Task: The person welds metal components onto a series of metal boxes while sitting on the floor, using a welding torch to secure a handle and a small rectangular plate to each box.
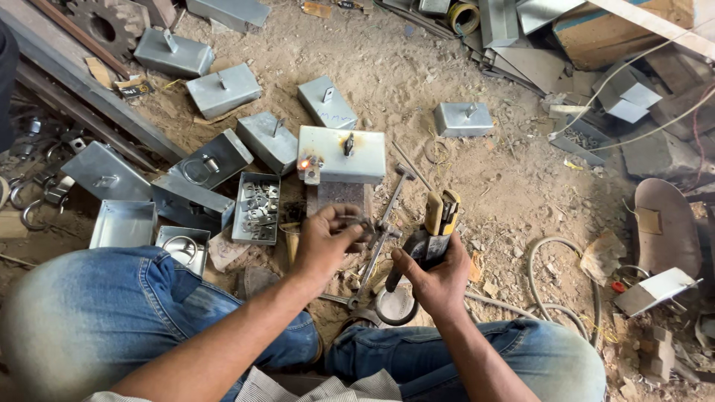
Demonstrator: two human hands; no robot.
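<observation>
The left hand [322,242] is pinching a small metal ring [360,221] just below the glowing box [342,154]; the right hand [434,277] is gripping the electrode holder [438,223], fingers wrapped tight, tip angled clear.

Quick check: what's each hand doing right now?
Left hand: closed, pinching a small metal ring.
Right hand: closed around the welding electrode holder.

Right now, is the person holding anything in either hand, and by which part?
Right hand grips a welding electrode holder by its dark handle. Left hand pinches a small metal ring piece at its edge with the fingertips.
</observation>
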